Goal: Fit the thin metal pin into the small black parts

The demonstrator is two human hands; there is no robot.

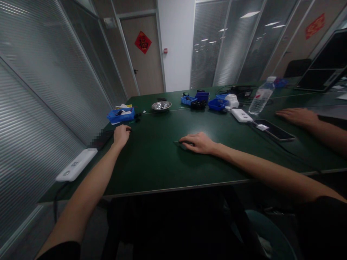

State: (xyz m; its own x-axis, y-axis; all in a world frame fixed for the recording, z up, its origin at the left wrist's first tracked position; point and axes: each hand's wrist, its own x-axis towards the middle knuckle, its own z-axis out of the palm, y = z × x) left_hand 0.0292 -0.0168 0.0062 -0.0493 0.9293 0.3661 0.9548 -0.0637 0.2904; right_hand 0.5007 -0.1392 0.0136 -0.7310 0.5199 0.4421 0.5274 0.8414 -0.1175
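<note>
My right hand (200,143) rests low over the green table (157,162). Its fingers are closed around a small dark-handled tool (191,143) with a thin metal shaft pointing left; the exact kind is not clear. Further left, my left hand (121,135) is curled near the table's left side, with a small black thing (130,129) showing at its fingertips. What that is, I cannot make out. Just beyond this hand stands a blue bin (121,117) of small parts. A round metal dish (161,105) with shiny contents lies farther back, between the two hands.
Several blue bins (217,105) and black parts (198,105) stand at the back. To the right are a water bottle (262,95), a white power bank (241,115), a phone (275,130) with a cable, and another person's hand (296,116). A white device (77,165) lies at the left edge.
</note>
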